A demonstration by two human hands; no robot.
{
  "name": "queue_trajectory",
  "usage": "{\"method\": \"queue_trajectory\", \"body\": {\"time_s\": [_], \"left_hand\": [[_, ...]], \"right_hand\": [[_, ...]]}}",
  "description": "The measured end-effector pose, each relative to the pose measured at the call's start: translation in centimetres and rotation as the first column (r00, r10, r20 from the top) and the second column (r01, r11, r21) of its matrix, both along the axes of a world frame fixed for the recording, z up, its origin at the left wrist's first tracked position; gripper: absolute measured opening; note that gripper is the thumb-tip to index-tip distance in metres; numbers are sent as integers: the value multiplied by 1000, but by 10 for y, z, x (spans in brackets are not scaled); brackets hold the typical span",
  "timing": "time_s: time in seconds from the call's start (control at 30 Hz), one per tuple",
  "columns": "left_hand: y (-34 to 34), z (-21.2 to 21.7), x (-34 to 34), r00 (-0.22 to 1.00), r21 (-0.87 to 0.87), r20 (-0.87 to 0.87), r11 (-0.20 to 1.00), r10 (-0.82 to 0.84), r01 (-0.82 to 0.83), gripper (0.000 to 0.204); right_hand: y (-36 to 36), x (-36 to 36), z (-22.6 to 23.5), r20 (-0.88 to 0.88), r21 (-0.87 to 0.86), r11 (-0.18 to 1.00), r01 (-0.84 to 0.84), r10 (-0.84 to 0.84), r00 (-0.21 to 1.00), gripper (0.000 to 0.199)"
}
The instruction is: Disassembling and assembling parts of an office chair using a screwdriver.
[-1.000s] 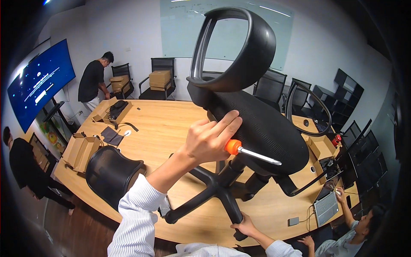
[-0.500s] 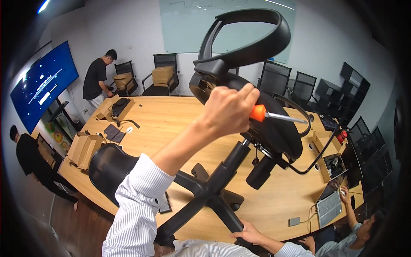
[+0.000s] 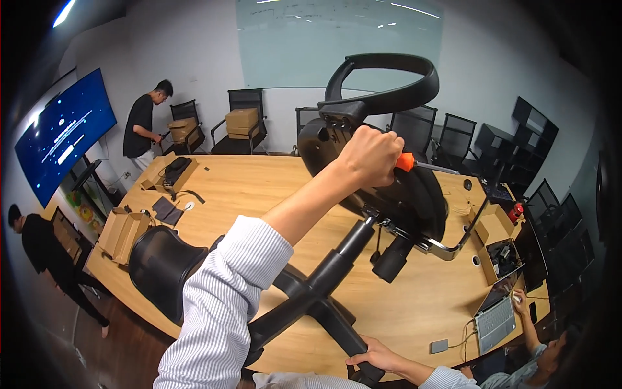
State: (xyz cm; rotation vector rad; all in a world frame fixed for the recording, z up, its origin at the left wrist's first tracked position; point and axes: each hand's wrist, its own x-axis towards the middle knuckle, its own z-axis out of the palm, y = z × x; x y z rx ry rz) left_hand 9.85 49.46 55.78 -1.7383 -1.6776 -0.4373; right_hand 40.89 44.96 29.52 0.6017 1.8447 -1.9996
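Observation:
A black office chair is tipped over in front of me, its star base (image 3: 317,295) near and its seat (image 3: 414,207) farther off. A looped black armrest (image 3: 402,97) rises from the seat's upper side. My left hand (image 3: 372,155) is closed on a screwdriver (image 3: 407,161) with an orange handle, in front of the seat; its metal shaft points right. My right hand (image 3: 376,356) grips the end of a base leg at the lower edge. The seat's mechanism and gas lift (image 3: 353,240) show between base and seat.
A black mesh backrest (image 3: 162,266) lies left on the wooden table (image 3: 253,185). Open cardboard boxes (image 3: 126,236) stand along the table's left side, another box (image 3: 495,259) on the right. A seated person's hand is by a laptop (image 3: 495,321). Two people stand at the left.
The chair's seat has turned and its looped armrest sits lower in view. My left hand with the screwdriver has moved slightly right. My right hand stays on the base leg.

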Motion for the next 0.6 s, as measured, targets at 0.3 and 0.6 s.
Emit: {"method": "queue_trajectory", "body": {"time_s": [0.3,0.6], "left_hand": [[66,-39,-17,995,-359,-47,927,92,-103,17],[77,-67,-3,990,-390,-133,917,35,-85,11]], "right_hand": [[24,2,10,70,-174,980,-98,111,991,63],[43,-7,13,47,-254,945,-207,226,973,59]]}}
